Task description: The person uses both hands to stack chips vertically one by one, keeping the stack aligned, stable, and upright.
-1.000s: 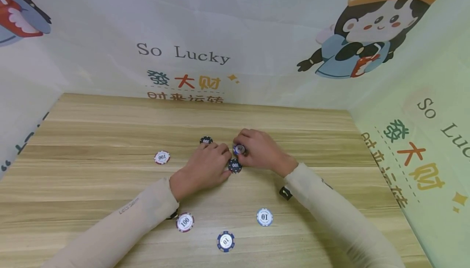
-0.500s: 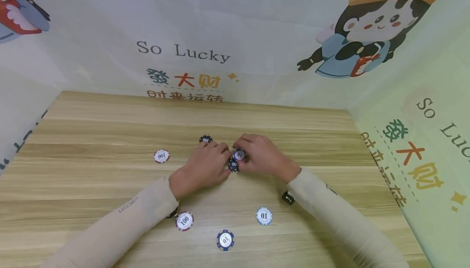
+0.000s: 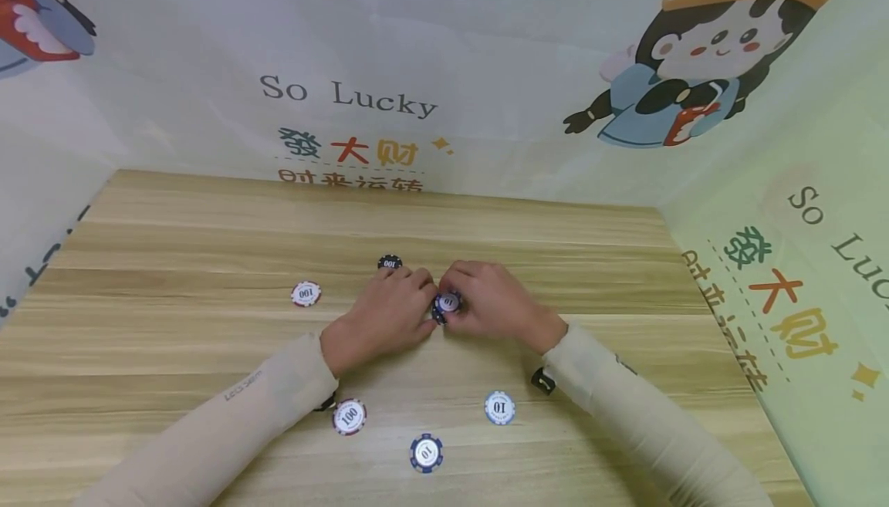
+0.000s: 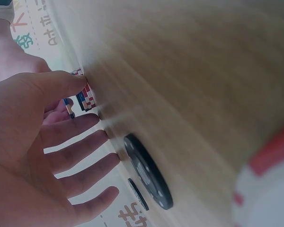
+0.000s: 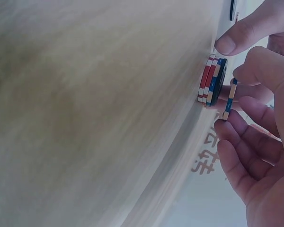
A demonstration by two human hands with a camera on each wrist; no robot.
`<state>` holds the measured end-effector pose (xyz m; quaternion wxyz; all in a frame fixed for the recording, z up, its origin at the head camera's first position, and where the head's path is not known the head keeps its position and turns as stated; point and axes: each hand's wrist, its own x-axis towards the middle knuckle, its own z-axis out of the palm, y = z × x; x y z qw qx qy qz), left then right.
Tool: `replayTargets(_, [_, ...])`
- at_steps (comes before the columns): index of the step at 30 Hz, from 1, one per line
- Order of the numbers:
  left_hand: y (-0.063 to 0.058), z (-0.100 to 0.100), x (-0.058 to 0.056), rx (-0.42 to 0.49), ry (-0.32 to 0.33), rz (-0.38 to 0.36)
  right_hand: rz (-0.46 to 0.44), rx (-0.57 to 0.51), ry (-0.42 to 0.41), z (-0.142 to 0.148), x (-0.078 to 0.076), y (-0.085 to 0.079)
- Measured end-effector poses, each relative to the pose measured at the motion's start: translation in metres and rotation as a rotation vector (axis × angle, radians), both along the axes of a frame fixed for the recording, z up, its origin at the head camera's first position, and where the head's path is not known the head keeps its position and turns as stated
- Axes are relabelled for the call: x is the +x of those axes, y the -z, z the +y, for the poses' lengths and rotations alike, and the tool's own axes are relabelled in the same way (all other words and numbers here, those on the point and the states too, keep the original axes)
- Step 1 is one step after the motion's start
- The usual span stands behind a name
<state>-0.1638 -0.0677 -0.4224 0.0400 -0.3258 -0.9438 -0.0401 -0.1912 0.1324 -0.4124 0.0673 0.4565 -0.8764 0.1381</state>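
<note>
On the surface point(image 3: 208, 245), the stack of chips point(image 5: 212, 80) stands with the left hand point(image 3: 389, 310) at its left, the fingers long and loose; whether they press it, I cannot well see. The right hand point(image 3: 496, 299) pinches a blue chip point(image 3: 448, 302) just above the stack. Left of the stack lie a black chip point(image 3: 390, 261), partly covered by the left hand, and a red-edged chip point(image 3: 305, 294).

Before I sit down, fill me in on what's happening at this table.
A person's right hand pinches a blue-edged 10 chip above a short stack of chips, with a gap between them. The left hand is beside the stack, fingers extended. Other loose chips lie spread over the wooden table.
</note>
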Motion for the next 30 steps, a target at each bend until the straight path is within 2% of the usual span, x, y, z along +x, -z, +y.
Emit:
replayTargets(14, [0.0006, 0.0004, -0.0003, 0.0, 0.0, 0.001, 0.026, 0.008, -0.003, -0.0019, 0.0027, 0.0042])
replayTargets(30, [0.0005, 0.0001, 0.0001, -0.008, -0.007, -0.006, 0.007, -0.003, -0.005, -0.002, 0.0034, 0.0072])
